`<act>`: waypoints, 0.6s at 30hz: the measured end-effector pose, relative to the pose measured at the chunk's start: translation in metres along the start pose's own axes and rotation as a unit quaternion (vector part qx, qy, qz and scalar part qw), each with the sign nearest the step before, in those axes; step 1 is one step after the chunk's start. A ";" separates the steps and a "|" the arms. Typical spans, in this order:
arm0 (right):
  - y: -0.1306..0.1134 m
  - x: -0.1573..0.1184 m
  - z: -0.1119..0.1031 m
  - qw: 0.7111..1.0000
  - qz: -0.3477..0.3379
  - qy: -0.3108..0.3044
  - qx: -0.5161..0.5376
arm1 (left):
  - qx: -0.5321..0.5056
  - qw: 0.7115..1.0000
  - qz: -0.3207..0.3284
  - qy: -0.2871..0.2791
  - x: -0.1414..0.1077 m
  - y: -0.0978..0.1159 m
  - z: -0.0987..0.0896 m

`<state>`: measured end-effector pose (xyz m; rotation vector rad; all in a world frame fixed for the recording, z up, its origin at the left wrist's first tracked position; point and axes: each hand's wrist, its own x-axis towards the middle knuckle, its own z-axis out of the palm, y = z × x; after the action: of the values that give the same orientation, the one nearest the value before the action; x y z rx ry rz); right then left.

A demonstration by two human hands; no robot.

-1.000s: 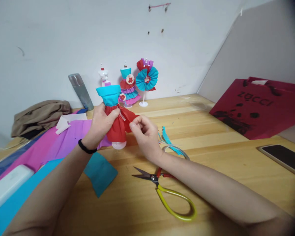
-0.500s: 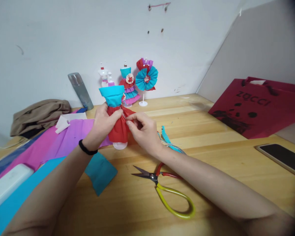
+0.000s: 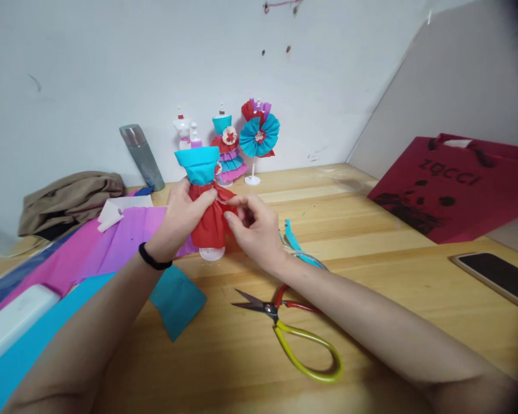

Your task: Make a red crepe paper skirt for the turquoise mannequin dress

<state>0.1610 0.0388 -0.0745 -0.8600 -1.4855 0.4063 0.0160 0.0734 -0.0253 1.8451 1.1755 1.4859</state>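
A small dress form wears a blue paper top (image 3: 201, 167) and a gathered red paper skirt (image 3: 209, 227); its white base shows below. My left hand (image 3: 181, 215) is wrapped round its waist from the left, thumb on the red paper. At the skirt's right side my right hand (image 3: 256, 227) pinches with thumb and forefinger at the edge of the red paper; a thin pale strand or pin there is too small to name. Open scissors (image 3: 270, 309) with one red and one yellow handle lie below my right forearm.
Decorated dress forms (image 3: 259, 137) stand by the wall, near a grey bottle (image 3: 142, 158). Purple paper (image 3: 127, 241), a teal paper piece (image 3: 179, 302) and brown cloth (image 3: 73, 201) lie left. Rightward are blue scraps (image 3: 293, 238), a phone (image 3: 498, 279) and a red bag (image 3: 449, 190).
My right hand has moved slightly to the right, away from the waist, and the red paper at the skirt's side is spread a little differently. My left hand keeps its hold.
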 end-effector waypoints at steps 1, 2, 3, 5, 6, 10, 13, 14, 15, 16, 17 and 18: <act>0.001 0.000 -0.001 1.000 -0.022 0.002 -0.017 | -0.003 1.000 0.000 -0.001 0.000 0.000 0.000; 0.002 0.000 -0.001 0.999 -0.039 0.003 -0.031 | -0.004 1.000 0.003 -0.002 0.000 0.000 0.000; 0.004 0.000 -0.001 0.998 -0.051 0.004 -0.042 | -0.005 1.000 0.006 -0.003 0.000 0.001 0.000; 0.006 0.000 -0.002 0.997 -0.058 0.009 -0.057 | -0.003 1.000 0.009 -0.006 0.000 0.002 0.000; 0.007 0.000 -0.002 0.996 -0.056 0.013 -0.063 | -0.004 1.000 0.008 -0.007 -0.001 0.003 0.000; 0.010 0.001 -0.002 0.995 -0.064 0.024 -0.070 | -0.007 1.000 0.004 -0.004 -0.001 0.003 0.000; 0.012 0.001 -0.003 0.991 -0.104 0.008 -0.078 | 0.001 1.000 0.007 -0.004 -0.001 0.001 -0.001; 0.013 0.001 -0.003 0.989 -0.119 0.001 -0.083 | 0.007 1.000 0.009 -0.003 0.000 0.001 -0.001; 0.014 0.001 -0.004 0.987 -0.133 -0.003 -0.087 | 0.014 1.000 0.011 -0.003 0.000 0.000 -0.001; 0.016 0.001 -0.004 0.985 -0.149 -0.007 -0.091 | 0.018 1.000 0.014 -0.002 0.000 0.000 -0.001; 0.017 0.001 -0.004 0.982 -0.165 -0.009 -0.094 | 0.021 1.000 0.016 -0.001 0.000 -0.001 -0.001; 0.018 0.002 -0.004 0.978 -0.183 -0.009 -0.098 | 0.020 1.000 0.018 -0.001 0.000 -0.001 -0.001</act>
<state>0.1701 0.0508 -0.0854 -0.7155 -1.6801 -0.0050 0.0145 0.0734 -0.0258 1.9029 1.1863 1.4898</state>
